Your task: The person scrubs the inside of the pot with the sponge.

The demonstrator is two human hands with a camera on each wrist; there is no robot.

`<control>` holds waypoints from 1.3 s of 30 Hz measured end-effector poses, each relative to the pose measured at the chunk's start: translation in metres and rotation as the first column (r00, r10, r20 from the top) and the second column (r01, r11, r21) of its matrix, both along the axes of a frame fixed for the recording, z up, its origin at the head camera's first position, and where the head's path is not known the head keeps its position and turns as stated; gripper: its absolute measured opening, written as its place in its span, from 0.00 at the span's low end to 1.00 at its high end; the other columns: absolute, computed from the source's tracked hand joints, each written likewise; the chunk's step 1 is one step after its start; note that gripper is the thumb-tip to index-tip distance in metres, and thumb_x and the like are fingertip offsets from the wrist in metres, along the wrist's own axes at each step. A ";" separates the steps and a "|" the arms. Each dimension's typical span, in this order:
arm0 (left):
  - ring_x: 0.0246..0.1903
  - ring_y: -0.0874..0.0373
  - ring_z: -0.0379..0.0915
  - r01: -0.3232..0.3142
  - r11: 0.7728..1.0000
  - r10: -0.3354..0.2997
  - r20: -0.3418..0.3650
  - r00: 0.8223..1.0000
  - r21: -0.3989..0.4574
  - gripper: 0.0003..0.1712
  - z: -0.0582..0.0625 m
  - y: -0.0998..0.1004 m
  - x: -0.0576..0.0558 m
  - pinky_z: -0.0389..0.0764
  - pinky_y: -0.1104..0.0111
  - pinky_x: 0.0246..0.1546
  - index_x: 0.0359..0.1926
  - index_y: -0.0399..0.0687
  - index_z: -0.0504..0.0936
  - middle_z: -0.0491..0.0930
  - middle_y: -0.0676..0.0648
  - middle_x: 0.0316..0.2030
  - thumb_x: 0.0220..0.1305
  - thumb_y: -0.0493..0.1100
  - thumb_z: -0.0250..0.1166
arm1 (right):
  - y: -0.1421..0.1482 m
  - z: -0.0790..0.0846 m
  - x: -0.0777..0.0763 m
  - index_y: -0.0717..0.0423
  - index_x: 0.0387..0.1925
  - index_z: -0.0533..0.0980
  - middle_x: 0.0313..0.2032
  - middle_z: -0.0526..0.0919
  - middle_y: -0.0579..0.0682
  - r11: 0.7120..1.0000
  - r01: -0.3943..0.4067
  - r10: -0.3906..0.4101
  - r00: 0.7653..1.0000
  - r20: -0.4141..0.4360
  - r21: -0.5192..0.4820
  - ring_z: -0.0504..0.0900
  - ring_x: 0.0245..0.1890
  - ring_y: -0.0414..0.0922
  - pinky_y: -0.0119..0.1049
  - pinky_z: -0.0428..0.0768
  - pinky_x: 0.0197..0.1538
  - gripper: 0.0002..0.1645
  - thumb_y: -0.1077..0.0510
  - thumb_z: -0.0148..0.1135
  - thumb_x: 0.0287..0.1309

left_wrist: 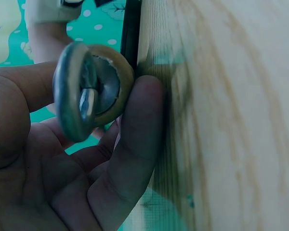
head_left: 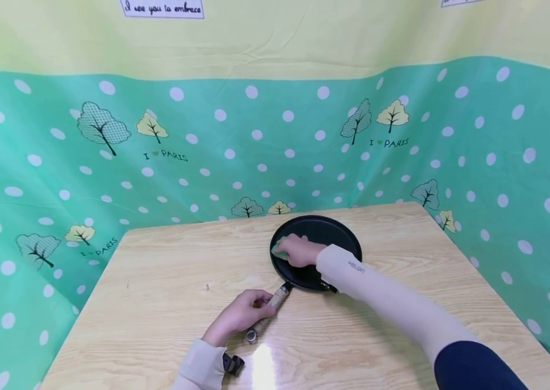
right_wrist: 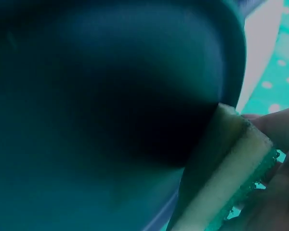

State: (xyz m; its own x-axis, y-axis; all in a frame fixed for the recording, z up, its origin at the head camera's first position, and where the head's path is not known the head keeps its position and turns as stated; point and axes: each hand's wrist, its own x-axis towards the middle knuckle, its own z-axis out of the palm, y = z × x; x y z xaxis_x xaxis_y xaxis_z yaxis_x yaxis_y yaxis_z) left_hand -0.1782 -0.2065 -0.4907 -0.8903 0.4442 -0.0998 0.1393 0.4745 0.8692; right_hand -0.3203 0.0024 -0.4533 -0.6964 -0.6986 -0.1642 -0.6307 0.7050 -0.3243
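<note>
A black, shallow frying pan [head_left: 328, 230] lies on the table with its handle [head_left: 280, 296] pointing toward me and to the left. My left hand [head_left: 241, 313] grips that light wooden handle, thumb and fingers around it. A metal hanging ring [left_wrist: 62, 96] shows at the handle's end in the left wrist view. Over the pan's left part, my right hand [head_left: 301, 250] holds a sponge [right_wrist: 226, 178] with a pale body and a rough green side. The sponge touches the pan's inner surface near the rim. My right forearm covers the pan's lower right part.
The light wooden table [head_left: 172, 271] extends around the pan. A green curtain [head_left: 196, 179] with white dots and printed trees surrounds its back and sides. A small dark device [head_left: 233, 364] sits at my left wrist.
</note>
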 end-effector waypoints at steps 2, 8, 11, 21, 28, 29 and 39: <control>0.35 0.58 0.72 -0.005 1.000 0.005 0.001 1.000 0.002 0.16 0.000 0.000 0.001 0.74 0.69 0.38 0.53 0.30 0.85 0.80 0.50 0.34 0.71 0.39 0.69 | -0.003 0.001 -0.010 0.53 0.70 0.77 0.71 0.74 0.56 1.000 0.026 -0.026 1.000 0.011 0.016 0.66 0.74 0.62 0.76 0.59 0.69 0.27 0.70 0.54 0.75; 0.34 0.59 0.72 -0.009 1.000 0.009 -0.004 1.000 -0.002 0.16 0.001 0.000 0.002 0.74 0.68 0.38 0.52 0.31 0.86 0.80 0.50 0.34 0.70 0.39 0.69 | 0.007 -0.002 -0.041 0.52 0.72 0.75 0.72 0.74 0.55 0.993 0.117 -0.118 0.993 0.027 0.017 0.65 0.75 0.62 0.75 0.56 0.71 0.30 0.71 0.53 0.73; 0.35 0.58 0.72 -0.009 1.000 0.009 -0.001 1.000 -0.004 0.16 0.001 0.002 0.002 0.74 0.68 0.38 0.52 0.32 0.86 0.79 0.50 0.34 0.70 0.39 0.69 | 0.025 -0.004 -0.055 0.53 0.72 0.75 0.72 0.74 0.56 0.983 0.181 -0.181 0.983 0.000 0.030 0.67 0.74 0.61 0.74 0.57 0.71 0.32 0.73 0.51 0.71; 0.35 0.57 0.72 -0.012 1.000 0.012 -0.004 1.000 -0.011 0.15 -0.002 0.001 0.001 0.74 0.68 0.38 0.52 0.32 0.86 0.79 0.51 0.33 0.70 0.39 0.69 | 0.094 0.004 -0.052 0.59 0.72 0.74 0.71 0.74 0.60 0.961 0.264 -0.268 0.962 0.043 0.084 0.66 0.74 0.65 0.77 0.54 0.71 0.33 0.75 0.48 0.69; 0.35 0.57 0.72 -0.006 1.000 0.006 0.003 1.000 -0.006 0.16 -0.003 -0.001 0.001 0.74 0.68 0.38 0.52 0.32 0.86 0.79 0.50 0.34 0.70 0.39 0.69 | 0.126 0.013 -0.021 0.63 0.69 0.76 0.69 0.76 0.62 0.967 0.224 -0.230 0.972 0.044 0.118 0.68 0.72 0.68 0.80 0.56 0.66 0.32 0.77 0.48 0.67; 0.35 0.57 0.72 -0.006 1.000 0.006 0.004 1.000 -0.003 0.16 -0.002 -0.001 0.001 0.74 0.68 0.38 0.52 0.32 0.86 0.79 0.50 0.34 0.70 0.39 0.69 | 0.130 0.012 -0.016 0.63 0.69 0.76 0.68 0.77 0.62 0.970 0.217 -0.223 0.974 0.038 0.112 0.69 0.71 0.69 0.81 0.56 0.66 0.32 0.77 0.48 0.67; 0.34 0.58 0.72 -0.004 1.000 0.004 0.007 1.000 0.008 0.16 0.000 -0.001 0.001 0.73 0.68 0.37 0.53 0.30 0.85 0.79 0.50 0.33 0.70 0.39 0.69 | 0.144 0.016 0.042 0.62 0.65 0.80 0.64 0.80 0.64 0.989 0.093 -0.088 0.995 -0.042 0.116 0.75 0.65 0.71 0.83 0.68 0.55 0.31 0.81 0.51 0.64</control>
